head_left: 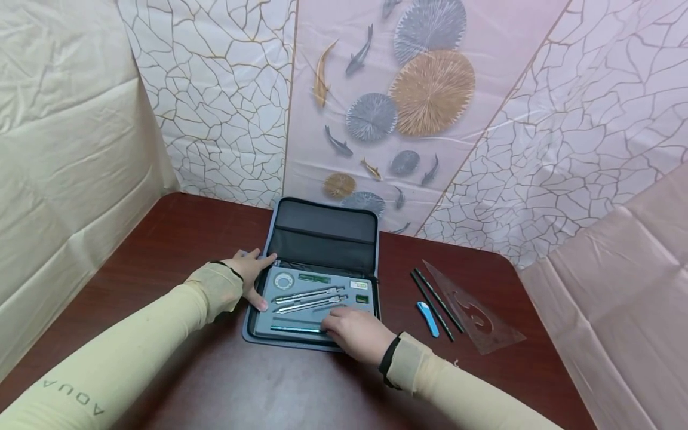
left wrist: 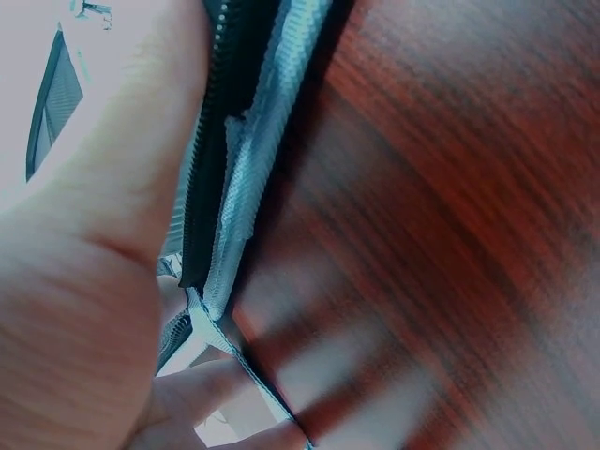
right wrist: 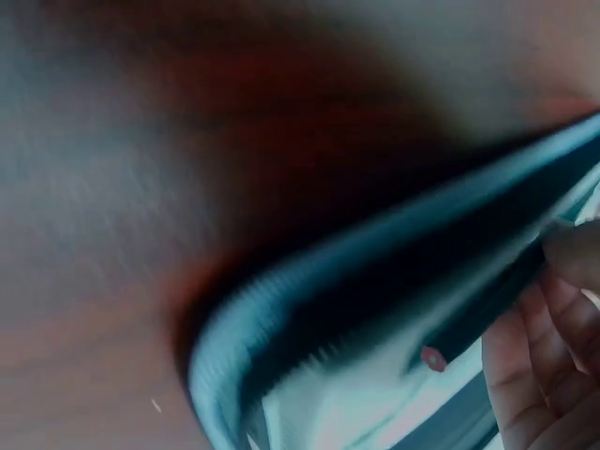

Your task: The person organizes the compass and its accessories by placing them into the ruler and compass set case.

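Observation:
A zippered drawing-set case [head_left: 322, 218] lies open on the table, its lid raised at the back. My left hand [head_left: 248, 272] rests with spread fingers on the case's left side, the thumb over the grey foam tray [head_left: 263, 322]. At the tray's front edge, my right hand [head_left: 357, 334] pinches a dark green pencil [head_left: 294, 328]. In the right wrist view the pencil's [right wrist: 492, 305] blunt end points out from the fingers. Two silver compasses [head_left: 309, 302], a round white dial [head_left: 283, 280], a white eraser [head_left: 359, 285] and a green sharpener [head_left: 362, 298] sit in the tray.
To the right of the case lie two dark green pencils [head_left: 433, 304], a blue cutter [head_left: 427, 319] and a clear set square [head_left: 484, 322] on the dark red wooden table [head_left: 215, 382]. Patterned cloth [head_left: 226, 119] hangs behind and around the table.

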Motion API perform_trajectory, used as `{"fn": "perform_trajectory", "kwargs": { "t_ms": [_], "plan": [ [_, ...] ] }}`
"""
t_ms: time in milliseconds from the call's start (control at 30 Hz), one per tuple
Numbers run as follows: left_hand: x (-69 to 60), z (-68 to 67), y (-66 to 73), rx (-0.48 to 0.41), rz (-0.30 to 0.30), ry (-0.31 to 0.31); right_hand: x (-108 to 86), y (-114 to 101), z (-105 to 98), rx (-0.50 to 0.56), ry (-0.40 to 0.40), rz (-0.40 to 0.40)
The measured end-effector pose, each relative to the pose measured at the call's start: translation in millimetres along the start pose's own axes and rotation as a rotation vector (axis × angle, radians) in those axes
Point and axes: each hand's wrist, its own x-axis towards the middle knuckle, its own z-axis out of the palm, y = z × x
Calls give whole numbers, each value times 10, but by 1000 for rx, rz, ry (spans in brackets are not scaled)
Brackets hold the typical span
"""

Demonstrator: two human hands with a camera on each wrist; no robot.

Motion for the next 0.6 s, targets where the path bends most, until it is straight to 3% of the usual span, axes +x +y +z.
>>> {"fn": "perform_trajectory", "kwargs": {
  "t_ms": [233,600],
  "plan": [
    [3,5,-23,13,5,2,-21,4,93,-23,41,-3],
    [-26,2,11,9,1,8,-57,8,116,-12,27,-13]
  ]
}}
